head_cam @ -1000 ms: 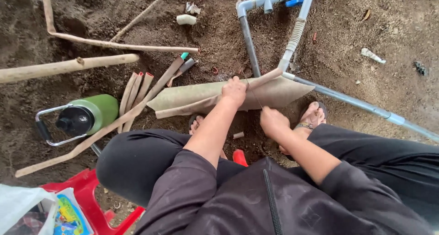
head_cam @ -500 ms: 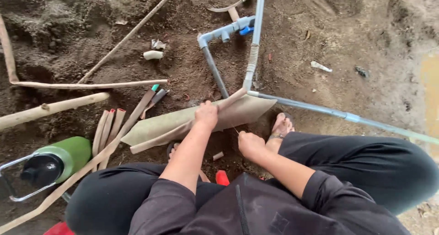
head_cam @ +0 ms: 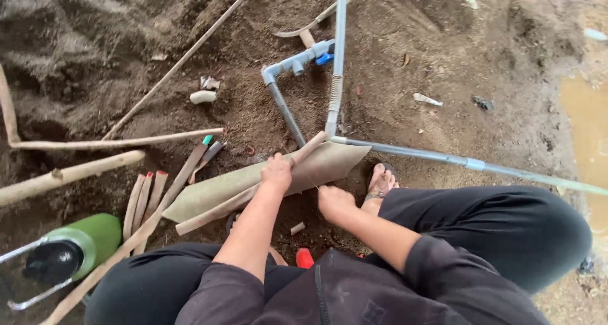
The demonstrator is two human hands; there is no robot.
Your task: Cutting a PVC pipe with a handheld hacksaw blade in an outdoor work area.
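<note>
**Two hands on a flat fibrous sheath, low over the soil**

The person sits low over dark earth, knees wide. The left hand (head_cam: 277,172) is closed over the top edge of a long tan sheath (head_cam: 253,184), fingers curled over it and over the pale stick (head_cam: 247,195) that runs along it. The right hand (head_cam: 334,201) sits just near of the sheath's right end, loosely curled; whether it pinches the sheath's edge or a thin fibre I cannot tell.

To handle this well, my judgement is that the left hand should keep pressing the sheath flat against the stick so it cannot twist, while the right works close to the edge in short pulls, clear of the foot in a sandal (head_cam: 380,181) just right of it.

The sheath lies in the middle of the scene, between the knees and the grey pipe frame (head_cam: 286,114). Its long axis runs left to right, tilted: the left end is nearer, the right end farther and touching the pipe corner. The broad face looks up.

At the near left lies a green flask (head_cam: 85,239) on its side, beside a few split cane pieces (head_cam: 142,201).
</note>
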